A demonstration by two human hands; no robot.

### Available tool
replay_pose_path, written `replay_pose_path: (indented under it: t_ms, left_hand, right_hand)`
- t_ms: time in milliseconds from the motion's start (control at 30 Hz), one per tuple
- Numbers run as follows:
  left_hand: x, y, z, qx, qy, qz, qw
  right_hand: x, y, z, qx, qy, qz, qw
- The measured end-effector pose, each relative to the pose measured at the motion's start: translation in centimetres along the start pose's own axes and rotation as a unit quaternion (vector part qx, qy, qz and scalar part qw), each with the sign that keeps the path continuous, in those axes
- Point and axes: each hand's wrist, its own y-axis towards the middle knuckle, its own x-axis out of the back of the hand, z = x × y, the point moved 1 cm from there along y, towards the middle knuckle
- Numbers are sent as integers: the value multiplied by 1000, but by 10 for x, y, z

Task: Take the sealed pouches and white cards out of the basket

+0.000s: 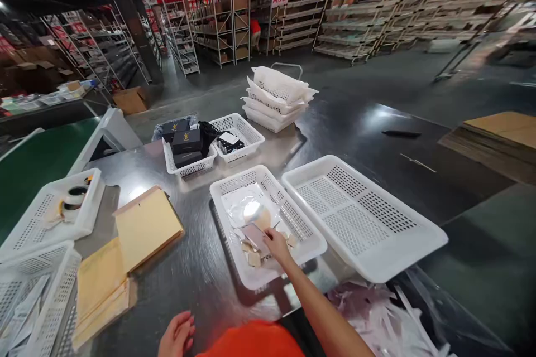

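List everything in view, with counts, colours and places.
centre basket: one, white, holding beige pieces
long basket: one, white, right of it
small baskets: two, white, behind; black boxes inside
basket stack: one, white, far edge
left baskets: two, white
envelope piles: two, yellow, left
cardboard stack: one, brown, right
scraps: many, whitish, lower right
table: one, metallic, beneath
belt: one, green, left
shelves: many, pale, background
right hand: one, bare, pinching pale card
left hand: one, bare, near edge

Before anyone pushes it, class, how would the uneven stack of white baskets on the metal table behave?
The stack of white baskets would probably shift or tip, since its layers sit askew. It may be light for its size, given the perforated walls. It would likely slide easily on the shiny metal table.
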Motion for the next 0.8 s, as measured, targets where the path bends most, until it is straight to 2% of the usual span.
replay_pose_path:
  t_ms: [67,133,233,267,333,433,533,633,800]
  left_hand:
    - [-24,-15,-28,9,-4,92,996]
    - [-48,-35,-56,30,-56,175,982]
    - [-81,-69,-94,79,-192,330,921]
    - [-89,-78,-103,96,-221,361,901]
    - [-100,-91,-114,88,-238,370,894]
    - [-103,-97,-117,26,-191,335,922]
    - [-95,-91,-112,-23,-154,289,945]
    - [-83,-87,-109,-58,-144,258,954]
    - [-70,-94,-111,-46,-177,240,953]
  right_hand:
    - [11,-19,12,35,55,-15,998]
    - [18,-45,28,105,151,-28,983]
    - [19,-86,52,240,293,-25,925]
    - [17,-98,57,272,308,-19,911]
    - [11,-115,63,303,285,-15,910]
    - [1,-129,64,308,247,-30,918]
    - [-5,-134,66,277,258,-38,925]
    - [-7,-139,75,256,269,-53,927]
    - [-12,-146,93,325,189,-57,925]
